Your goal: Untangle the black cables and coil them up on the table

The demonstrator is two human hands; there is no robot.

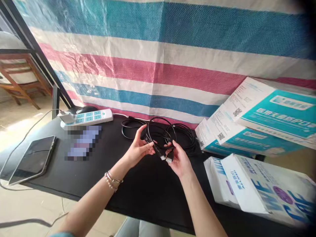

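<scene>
Coiled black cable (148, 135) is hanging in a loose loop between both hands, apparently above the tabletop (153, 194). The left hand (137, 149) is keeping its fingers clamped on the loop's near side beside one plug, while the right hand (182, 163) is pinching the cable at another plug (169, 157), probably so the ends are staying side by side and the loop steady. Just beyond, other black coils (192, 140) are lying on the tabletop, their round winding presumably preventing tangles. Farther left, a power strip (95, 116) is carrying a white adapter (66, 117); at right, teal-and-white boxes (276, 112) are standing stacked, seemingly saving space.
</scene>
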